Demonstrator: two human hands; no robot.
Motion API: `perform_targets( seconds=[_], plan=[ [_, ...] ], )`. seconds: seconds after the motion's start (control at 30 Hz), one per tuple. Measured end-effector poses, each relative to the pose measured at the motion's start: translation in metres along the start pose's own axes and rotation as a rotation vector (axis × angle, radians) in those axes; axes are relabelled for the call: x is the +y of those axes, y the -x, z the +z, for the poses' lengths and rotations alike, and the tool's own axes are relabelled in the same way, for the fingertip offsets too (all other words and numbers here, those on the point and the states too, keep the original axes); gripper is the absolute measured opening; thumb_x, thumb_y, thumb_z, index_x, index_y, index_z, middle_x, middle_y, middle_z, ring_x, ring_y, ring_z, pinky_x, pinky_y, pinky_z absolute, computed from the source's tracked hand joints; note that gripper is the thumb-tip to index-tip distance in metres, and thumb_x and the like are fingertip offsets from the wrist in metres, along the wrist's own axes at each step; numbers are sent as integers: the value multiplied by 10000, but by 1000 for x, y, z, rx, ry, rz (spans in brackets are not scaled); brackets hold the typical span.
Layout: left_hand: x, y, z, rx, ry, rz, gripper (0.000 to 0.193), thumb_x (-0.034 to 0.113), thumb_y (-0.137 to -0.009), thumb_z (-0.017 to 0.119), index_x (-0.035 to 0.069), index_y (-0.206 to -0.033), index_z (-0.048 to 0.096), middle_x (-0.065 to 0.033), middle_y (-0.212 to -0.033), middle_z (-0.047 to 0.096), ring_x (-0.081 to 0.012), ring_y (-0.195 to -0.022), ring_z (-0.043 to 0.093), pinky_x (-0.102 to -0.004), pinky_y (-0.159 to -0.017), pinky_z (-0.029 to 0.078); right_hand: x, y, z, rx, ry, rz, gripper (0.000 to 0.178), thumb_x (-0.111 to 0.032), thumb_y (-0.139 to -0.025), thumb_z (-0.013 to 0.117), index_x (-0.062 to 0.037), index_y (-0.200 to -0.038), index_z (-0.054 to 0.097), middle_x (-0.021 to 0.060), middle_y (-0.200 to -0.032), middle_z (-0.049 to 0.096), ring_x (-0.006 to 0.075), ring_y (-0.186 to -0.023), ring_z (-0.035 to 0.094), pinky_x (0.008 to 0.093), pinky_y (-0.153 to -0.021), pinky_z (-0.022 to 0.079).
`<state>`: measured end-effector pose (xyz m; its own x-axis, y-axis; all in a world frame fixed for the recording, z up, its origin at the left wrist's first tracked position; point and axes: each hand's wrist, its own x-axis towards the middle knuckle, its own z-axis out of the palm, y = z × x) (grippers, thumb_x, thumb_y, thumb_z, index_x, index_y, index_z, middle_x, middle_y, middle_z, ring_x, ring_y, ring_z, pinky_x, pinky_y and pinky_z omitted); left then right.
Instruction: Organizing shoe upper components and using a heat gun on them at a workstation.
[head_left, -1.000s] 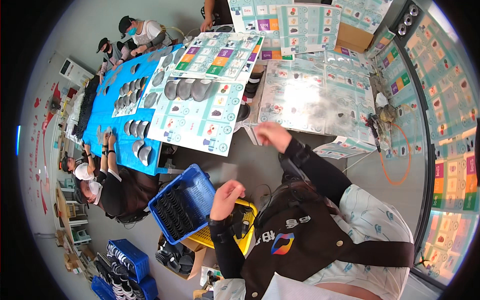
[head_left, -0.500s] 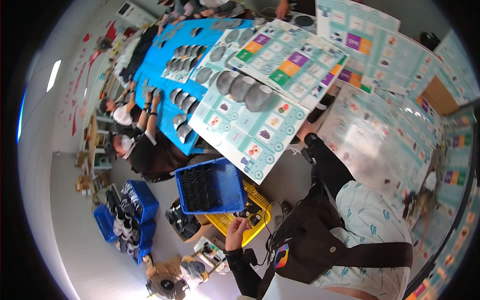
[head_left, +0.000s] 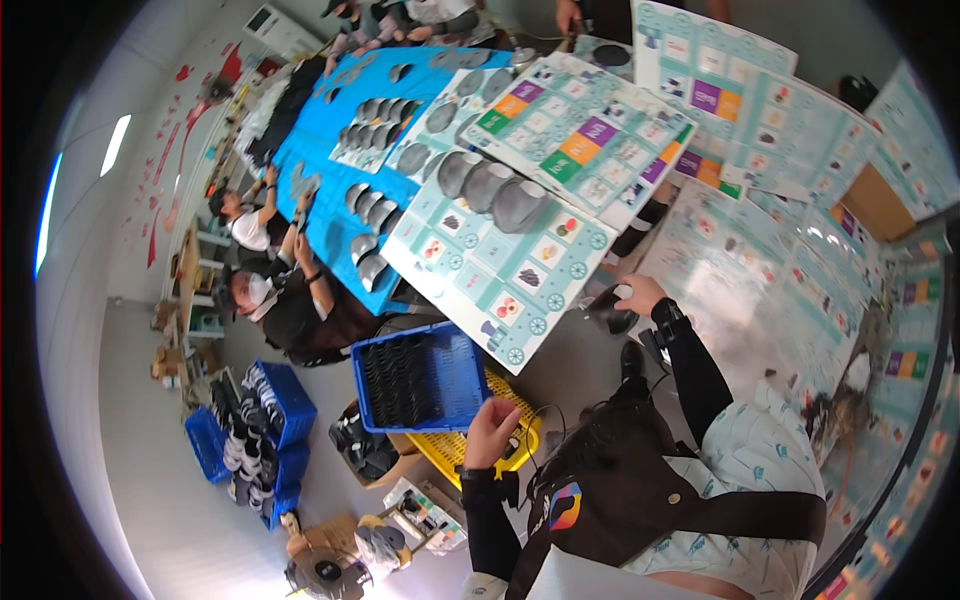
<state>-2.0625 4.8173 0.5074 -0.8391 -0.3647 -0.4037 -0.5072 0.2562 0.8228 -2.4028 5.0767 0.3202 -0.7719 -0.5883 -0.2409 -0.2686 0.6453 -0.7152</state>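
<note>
My right hand (head_left: pixel 640 297) is closed on a dark curved piece (head_left: pixel 611 312), shaped like a cap brim, just off the right edge of a printed board (head_left: pixel 470 275). Three stacks of similar grey curved pieces (head_left: pixel 490 190) rest on that board. My left hand (head_left: pixel 492 431) is closed, fingers curled against the thumb, by the lower right corner of a blue crate (head_left: pixel 462 385). Whether it holds anything small is hidden. Rows of black curved pieces (head_left: pixel 392 380) fill the left part of the crate.
Under the blue crate sits a yellow basket (head_left: pixel 440 450). Co-workers (head_left: pixel 300 300) sit along a blue-covered table (head_left: pixel 320 215) bearing grey pieces. More printed boards (head_left: pixel 750 260) lie at my right. Blue crates (head_left: pixel 285 400) with black and white items stand at the far left.
My right hand has come out from beside the board, toward me, with the dark curved piece now visible in it. My left hand has risen slightly toward the blue crate.
</note>
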Motion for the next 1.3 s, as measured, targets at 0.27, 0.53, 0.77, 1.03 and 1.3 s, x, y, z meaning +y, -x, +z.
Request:
perform_targets(
  seconds=[0.27,0.53,0.77,1.03,1.3],
  plan=[
    [59,-50,97,-445,-223,549,518,303,-839,777,3,-1229,617,-201,-1094,695,-333,-1007,684,-394,-853,525,-125,191,-22,24,-49,-221,493,-379,-723,803,-54,-1051,630,172,-901,644,360,-872,637,422,-766,496],
    [37,-6,168,-61,-49,557,345,286,-884,722,-34,-1007,694,-225,-872,710,-345,-831,708,-396,-736,522,-148,311,17,499,-386,187,453,-306,-860,729,69,-1082,607,216,-930,677,307,-862,659,406,-757,523],
    [48,0,216,-221,-130,673,421,345,-879,712,-69,-950,684,-274,-828,684,-417,-813,689,-434,-677,519,-123,334,10,843,-25,296,311,-254,-868,661,51,-865,598,259,-818,653,478,-819,618,518,-743,496],
    [42,1,301,-53,-255,558,366,299,-835,745,-8,-1027,689,-254,-921,693,-444,-918,663,-478,-785,524,-66,358,-8,725,-114,423,279,-222,-885,645,46,-907,569,292,-756,625,466,-761,625,526,-689,503],
    [62,16,386,28,-388,541,320,250,-821,745,22,-1043,709,-236,-919,700,-415,-892,678,-463,-781,532,14,368,-31,780,-186,487,306,-246,-908,631,46,-919,538,289,-752,632,474,-771,628,557,-707,498]
  ],
)
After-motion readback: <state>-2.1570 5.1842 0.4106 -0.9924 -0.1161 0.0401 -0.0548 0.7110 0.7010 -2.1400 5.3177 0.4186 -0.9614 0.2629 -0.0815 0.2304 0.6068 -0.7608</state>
